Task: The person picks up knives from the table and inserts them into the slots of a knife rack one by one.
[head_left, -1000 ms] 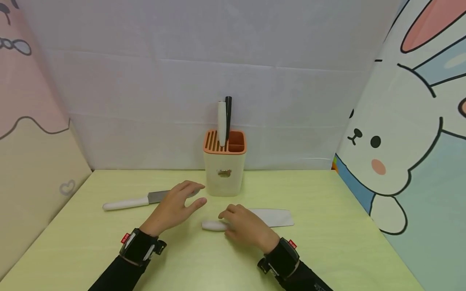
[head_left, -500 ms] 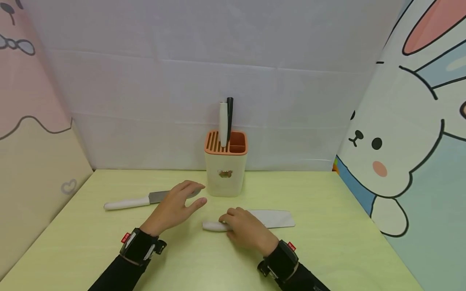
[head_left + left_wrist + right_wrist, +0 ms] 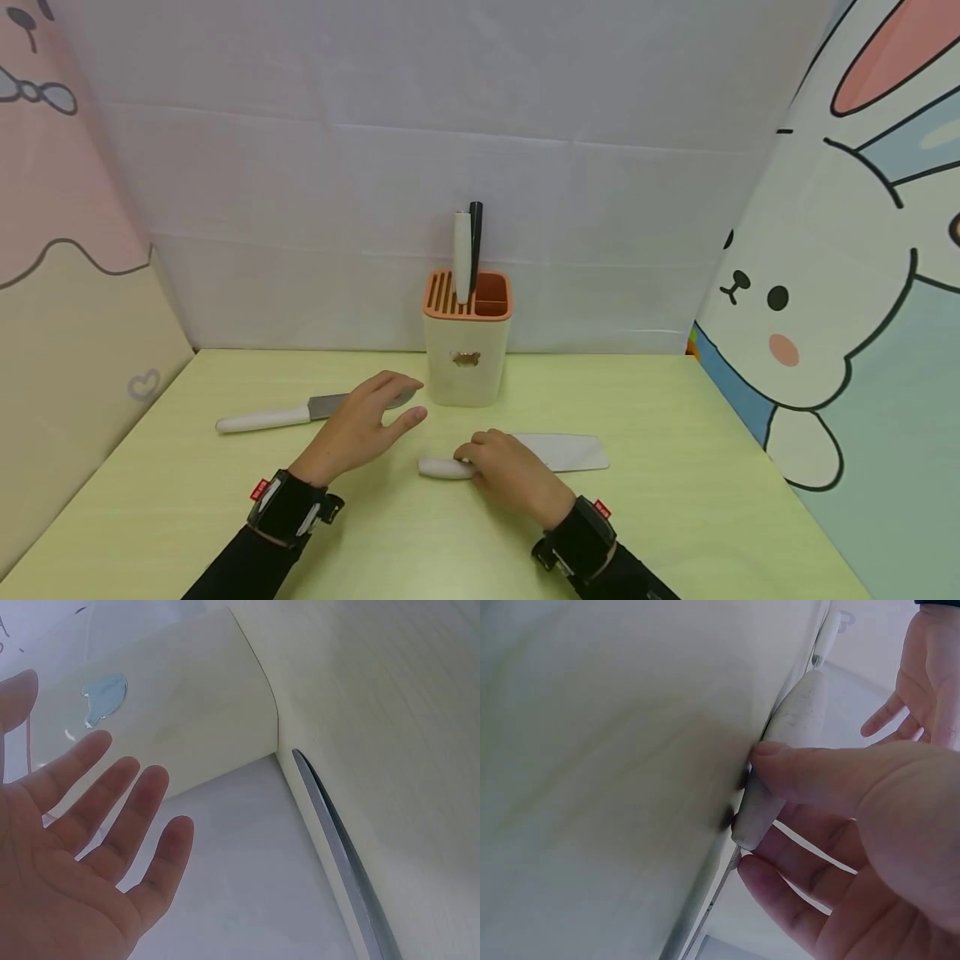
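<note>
In the head view a cleaver (image 3: 573, 452) with a white handle lies on the table, blade to the right. My right hand (image 3: 513, 477) grips its handle (image 3: 799, 716) near the blade, thumb on one side and fingers on the other, as the right wrist view shows. My left hand (image 3: 363, 429) is held with fingers extended and spread, holding nothing. Beyond it lies a white-handled knife (image 3: 262, 419), its blade partly hidden by that hand; the blade (image 3: 341, 851) also shows in the left wrist view, apart from the fingers.
Behind the hands stands a cream knife block (image 3: 463, 375) with an orange slotted top. A white handle (image 3: 462, 254) and a black handle (image 3: 476, 242) stick up from it. A pale cloth (image 3: 315, 183) hangs behind the table (image 3: 675, 517), with printed panels at both sides.
My right fingers have settled slightly closer around the cleaver's handle. The left hand, the other knife and the block have stayed in place; the head view has shifted a little.
</note>
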{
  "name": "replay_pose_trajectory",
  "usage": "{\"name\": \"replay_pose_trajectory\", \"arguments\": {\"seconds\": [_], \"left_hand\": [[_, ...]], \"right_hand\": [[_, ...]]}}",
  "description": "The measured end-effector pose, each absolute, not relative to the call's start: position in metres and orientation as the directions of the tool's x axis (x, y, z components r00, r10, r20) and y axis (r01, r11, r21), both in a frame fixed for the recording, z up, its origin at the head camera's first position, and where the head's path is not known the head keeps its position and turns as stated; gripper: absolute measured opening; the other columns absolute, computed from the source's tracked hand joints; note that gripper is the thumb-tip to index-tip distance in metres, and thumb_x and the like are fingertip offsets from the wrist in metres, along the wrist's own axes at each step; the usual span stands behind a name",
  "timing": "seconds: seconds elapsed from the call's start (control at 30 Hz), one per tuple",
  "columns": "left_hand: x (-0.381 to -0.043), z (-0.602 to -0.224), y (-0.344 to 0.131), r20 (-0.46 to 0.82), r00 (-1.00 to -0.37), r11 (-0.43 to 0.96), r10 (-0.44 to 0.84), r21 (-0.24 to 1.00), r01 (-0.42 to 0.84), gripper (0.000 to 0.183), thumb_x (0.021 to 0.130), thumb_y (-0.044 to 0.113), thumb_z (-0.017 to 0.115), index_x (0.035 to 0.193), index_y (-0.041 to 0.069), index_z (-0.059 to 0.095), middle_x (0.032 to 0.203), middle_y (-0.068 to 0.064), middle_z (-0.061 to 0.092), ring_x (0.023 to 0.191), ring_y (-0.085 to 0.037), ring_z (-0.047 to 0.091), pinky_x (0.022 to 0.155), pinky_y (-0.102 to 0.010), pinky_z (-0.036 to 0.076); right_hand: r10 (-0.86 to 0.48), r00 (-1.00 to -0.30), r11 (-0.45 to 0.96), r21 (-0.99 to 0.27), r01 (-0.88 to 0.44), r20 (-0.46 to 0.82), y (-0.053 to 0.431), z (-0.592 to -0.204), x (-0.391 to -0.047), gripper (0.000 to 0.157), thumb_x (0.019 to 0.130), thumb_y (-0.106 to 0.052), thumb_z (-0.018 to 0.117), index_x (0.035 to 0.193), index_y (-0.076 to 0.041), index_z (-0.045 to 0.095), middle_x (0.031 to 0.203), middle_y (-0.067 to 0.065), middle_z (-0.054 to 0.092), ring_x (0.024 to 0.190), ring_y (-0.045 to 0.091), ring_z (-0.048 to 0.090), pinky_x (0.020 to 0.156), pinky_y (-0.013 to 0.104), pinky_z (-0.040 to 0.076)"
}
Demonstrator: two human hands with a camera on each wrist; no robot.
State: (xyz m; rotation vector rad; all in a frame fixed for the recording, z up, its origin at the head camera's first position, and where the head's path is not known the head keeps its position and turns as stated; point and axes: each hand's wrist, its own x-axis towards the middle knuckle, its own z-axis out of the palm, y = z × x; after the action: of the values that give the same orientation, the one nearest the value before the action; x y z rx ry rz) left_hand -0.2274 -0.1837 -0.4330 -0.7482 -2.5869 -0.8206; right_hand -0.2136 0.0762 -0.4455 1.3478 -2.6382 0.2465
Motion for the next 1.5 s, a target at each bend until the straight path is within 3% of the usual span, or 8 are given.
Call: {"name": "replay_pose_trajectory", "arguments": {"seconds": [0.67,1.27,1.5], "left_hand": [[-0.227,-0.430,-0.182,0.488,-0.802,0.690,0.345,0.447,0.569,0.042,0.093,0.055,0.055,0.127,0.031,0.054,0.124,0.013,0.052,0.110,-0.008,0.052,0.084,-0.038,0.049],[-0.227,-0.431,-0.181,0.496,-0.805,0.678,0.325,0.472,0.564,0.041,0.093,0.051,0.056,0.129,0.031,0.053,0.125,0.015,0.050,0.116,-0.008,0.047,0.090,-0.041,0.047],[-0.227,-0.432,-0.181,0.495,-0.807,0.680,0.323,0.472,0.562,0.043,0.093,0.054,0.055,0.129,0.031,0.054,0.125,0.015,0.050,0.116,-0.009,0.048,0.090,-0.041,0.047]], "right_hand": [[-0.792,-0.554,0.561,-0.054,-0.826,0.257,0.082,-0.435,-0.217,0.028,0.082,-0.007,0.075,0.108,-0.014,0.067,0.092,-0.004,0.060,0.086,0.009,0.056,0.078,0.023,0.048],[-0.737,-0.579,0.560,-0.165,-0.812,0.349,0.100,-0.405,-0.220,0.036,0.086,-0.008,0.072,0.120,-0.012,0.060,0.106,-0.001,0.059,0.094,0.011,0.055,0.081,0.028,0.049],[-0.711,-0.559,0.529,-0.199,-0.825,0.426,0.106,-0.394,-0.223,0.038,0.085,-0.005,0.072,0.121,-0.010,0.059,0.101,-0.002,0.059,0.089,0.009,0.053,0.077,0.028,0.050]]}}
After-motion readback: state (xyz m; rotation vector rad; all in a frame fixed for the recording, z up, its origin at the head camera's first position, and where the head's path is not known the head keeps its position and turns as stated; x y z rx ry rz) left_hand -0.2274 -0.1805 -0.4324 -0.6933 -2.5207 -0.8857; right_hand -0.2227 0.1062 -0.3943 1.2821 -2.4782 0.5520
